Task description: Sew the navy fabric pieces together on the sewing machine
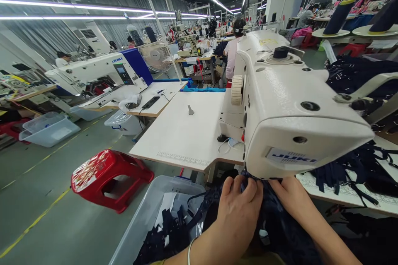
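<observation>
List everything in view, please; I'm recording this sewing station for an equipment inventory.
White JUKI sewing machine: one, nearest, right of centre
White-and-blue JUKI machine with panel: one, left
White flat worktable: one, centre
Small grey keyhole-shaped piece: one, on that worktable
White round fan: one, behind the left machine
Red plastic stool: one nearby, left floor; more behind
Translucent plastic bin: one, lower centre, holding navy straps; more at left
Large navy thread cones: two, upper right
Background machines and people: several, too small to count
Navy fabric: one bundle, at the hands
Left hand: one, silver-coloured bangle, gripping fabric
Right hand: one, fingertips partly hidden
</observation>
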The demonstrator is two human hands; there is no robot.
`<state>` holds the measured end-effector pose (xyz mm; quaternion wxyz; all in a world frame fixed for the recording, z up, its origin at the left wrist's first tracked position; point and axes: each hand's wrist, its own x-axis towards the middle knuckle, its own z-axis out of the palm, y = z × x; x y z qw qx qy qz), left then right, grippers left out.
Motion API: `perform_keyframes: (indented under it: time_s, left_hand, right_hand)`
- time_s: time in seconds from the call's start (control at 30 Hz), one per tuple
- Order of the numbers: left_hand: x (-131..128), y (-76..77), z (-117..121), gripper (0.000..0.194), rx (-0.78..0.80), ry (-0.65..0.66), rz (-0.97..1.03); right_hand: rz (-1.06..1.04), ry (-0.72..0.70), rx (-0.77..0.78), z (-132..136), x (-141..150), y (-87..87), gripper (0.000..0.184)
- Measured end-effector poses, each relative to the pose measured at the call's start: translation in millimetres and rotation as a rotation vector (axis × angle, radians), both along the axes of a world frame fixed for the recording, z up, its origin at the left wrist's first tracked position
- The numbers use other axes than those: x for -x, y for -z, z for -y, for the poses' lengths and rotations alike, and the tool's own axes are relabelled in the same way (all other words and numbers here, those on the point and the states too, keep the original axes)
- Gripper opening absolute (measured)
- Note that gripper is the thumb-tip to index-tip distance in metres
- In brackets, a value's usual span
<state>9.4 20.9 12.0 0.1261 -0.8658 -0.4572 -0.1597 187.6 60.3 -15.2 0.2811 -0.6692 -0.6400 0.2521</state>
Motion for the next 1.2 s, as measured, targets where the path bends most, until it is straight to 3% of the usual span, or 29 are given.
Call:
perform_keyframes:
  time_s: [0.1,0.27,0.43,0.67,0.83,1.03,1.2]
  left_hand:
    - [-1,-5.0,2,0.031,0.03,0.017,0.061]
    - [-1,-9.5,9,0.052,0.12,0.058,0.121]
    - [2,-5.6,11,0.044,0.172,0.037,0.083]
    - [3,11.0,9,0.04,0.031,0.163,0.025]
    - [-1,11.0,11,0.036,-0.035,0.072,-0.002]
    - [-4,8.4,10,0.035,-0.087,0.011,0.004]
    - [-5,8.2,9,0.034,-0.088,0.001,-0.01]
  right_hand:
    - [-0.057,0.034,-0.035,1,-1,-0.5,0.032]
    - [-0.167,0.07,-0.041,3,-1,-2.3,0.03]
    - [-0.231,0.086,0.048,8,-3,-3.0,0.036]
    - [-0.29,0.066,0.058,18,1,-8.5,0.033]
    - [-0.189,0.1,0.084,17,2,-4.5,0.032]
    - [-0.164,0.087,-0.057,12,2,-0.9,0.027]
    - [-0.119,0.121,0.056,11,3,-5.8,0.033]
